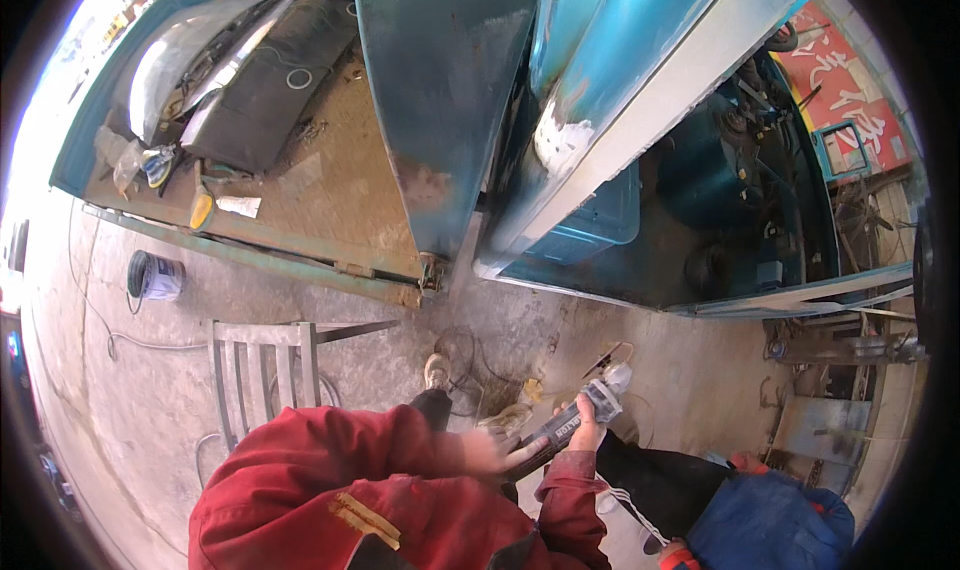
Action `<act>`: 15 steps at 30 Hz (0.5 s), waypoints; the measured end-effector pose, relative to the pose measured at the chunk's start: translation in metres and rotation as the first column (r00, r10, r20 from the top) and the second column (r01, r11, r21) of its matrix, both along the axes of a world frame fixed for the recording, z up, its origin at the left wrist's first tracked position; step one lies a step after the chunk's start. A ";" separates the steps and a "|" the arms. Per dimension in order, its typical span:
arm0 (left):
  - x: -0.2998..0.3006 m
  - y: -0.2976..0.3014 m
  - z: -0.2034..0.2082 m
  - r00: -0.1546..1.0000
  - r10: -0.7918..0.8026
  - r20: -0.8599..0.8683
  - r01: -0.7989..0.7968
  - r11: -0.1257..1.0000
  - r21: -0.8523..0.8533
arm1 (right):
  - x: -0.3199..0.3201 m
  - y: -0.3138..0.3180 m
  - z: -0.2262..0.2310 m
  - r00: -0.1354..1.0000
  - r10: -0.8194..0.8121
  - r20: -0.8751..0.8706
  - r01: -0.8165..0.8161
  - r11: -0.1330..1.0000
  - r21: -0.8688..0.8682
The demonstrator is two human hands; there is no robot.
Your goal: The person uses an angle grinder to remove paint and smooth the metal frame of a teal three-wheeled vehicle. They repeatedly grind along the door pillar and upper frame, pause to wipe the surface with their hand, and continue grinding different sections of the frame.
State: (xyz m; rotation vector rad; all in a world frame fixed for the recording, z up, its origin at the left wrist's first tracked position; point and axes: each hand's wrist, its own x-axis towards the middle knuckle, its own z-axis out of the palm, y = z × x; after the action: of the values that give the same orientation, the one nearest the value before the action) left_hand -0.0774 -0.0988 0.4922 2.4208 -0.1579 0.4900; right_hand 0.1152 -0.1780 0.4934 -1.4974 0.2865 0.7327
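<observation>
In front of my body I hold an angle grinder (565, 432) with a dark grey body, slanting up to the right. My right hand (588, 430) is closed around it just behind its head. At the rear end of the body is my left hand (490, 452), somewhat blurred, with a finger stretched along the casing. The grinder's head (617, 378) shows a pale disc, apart from the vehicle. Beyond it stands a blue vehicle body with a door post (570, 150) bearing a white filler patch (563, 140).
A second person in a blue jacket (775, 525) is close at my right. A slatted metal chair (262, 365) stands left, with a bucket (160, 275) beyond it. Cables (465, 360) lie on the concrete floor. The truck bed (340, 170) carries panels. A red sign (840, 80) is far right.
</observation>
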 end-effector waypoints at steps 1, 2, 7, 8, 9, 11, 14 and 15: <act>-0.001 -0.001 -0.001 0.999 -0.039 -0.037 0.038 0.999 -0.028 | -0.001 -0.002 -0.001 1.000 -0.007 -0.010 0.007 1.000 -0.010; -0.001 -0.003 -0.002 0.999 -0.032 -0.013 0.032 0.999 -0.013 | -0.002 -0.004 -0.001 1.000 -0.013 -0.021 0.013 1.000 -0.021; -0.001 -0.008 0.003 0.999 0.022 0.034 -0.025 0.997 0.077 | -0.002 -0.015 -0.003 0.998 -0.018 -0.061 0.015 0.999 -0.050; 0.000 -0.007 0.005 0.991 -0.044 -0.124 0.049 0.998 0.039 | 0.000 -0.016 -0.002 0.998 -0.007 -0.055 0.004 0.999 -0.050; 0.001 -0.006 0.008 0.954 -0.113 -0.277 0.115 0.993 -0.011 | 0.001 -0.017 -0.002 0.998 0.004 -0.058 -0.006 0.999 -0.041; 0.002 -0.003 0.012 0.930 -0.157 -0.332 0.133 0.987 -0.095 | 0.005 -0.021 -0.003 0.997 0.003 -0.079 -0.008 0.997 -0.075; 0.008 0.012 0.018 0.992 -0.039 -0.120 0.026 0.993 -0.116 | 0.015 -0.032 -0.008 0.980 0.059 -0.189 -0.073 0.995 -0.063; 0.012 0.017 0.021 0.997 -0.001 -0.075 -0.007 0.994 -0.113 | 0.018 -0.040 -0.010 0.965 0.070 -0.255 -0.084 0.995 -0.046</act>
State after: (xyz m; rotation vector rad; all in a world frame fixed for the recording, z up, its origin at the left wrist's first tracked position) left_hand -0.0650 -0.0822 0.5134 2.3243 -0.0914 0.3978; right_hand 0.1331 -0.2181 0.4839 -1.4754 0.4469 0.9878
